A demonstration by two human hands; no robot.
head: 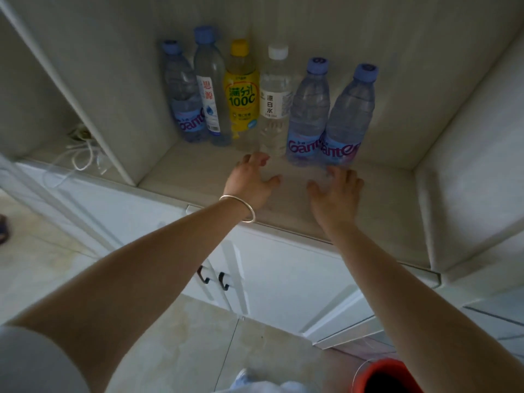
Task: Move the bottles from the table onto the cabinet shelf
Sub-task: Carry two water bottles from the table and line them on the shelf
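Note:
Several bottles stand upright in a row at the back of the cabinet shelf (pixel 382 199). From the left: a blue-capped water bottle (pixel 184 97), a taller blue-capped bottle with a white label (pixel 209 89), a yellow drink bottle (pixel 241 92), a clear white-capped bottle (pixel 274 103), and two blue-capped water bottles (pixel 309 114) (pixel 347 117) side by side. My left hand (pixel 252 180), with a silver bangle at the wrist, hovers empty just before the clear bottle, fingers loosely spread. Just below the rightmost bottle, my right hand (pixel 336 194) is spread and holds nothing.
A vertical panel (pixel 85 89) divides off a left compartment holding a coiled white cable (pixel 82 154). Below the shelf are white cabinet doors with dark handles (pixel 214 277). A red bucket (pixel 388 377) stands on the tiled floor at lower right.

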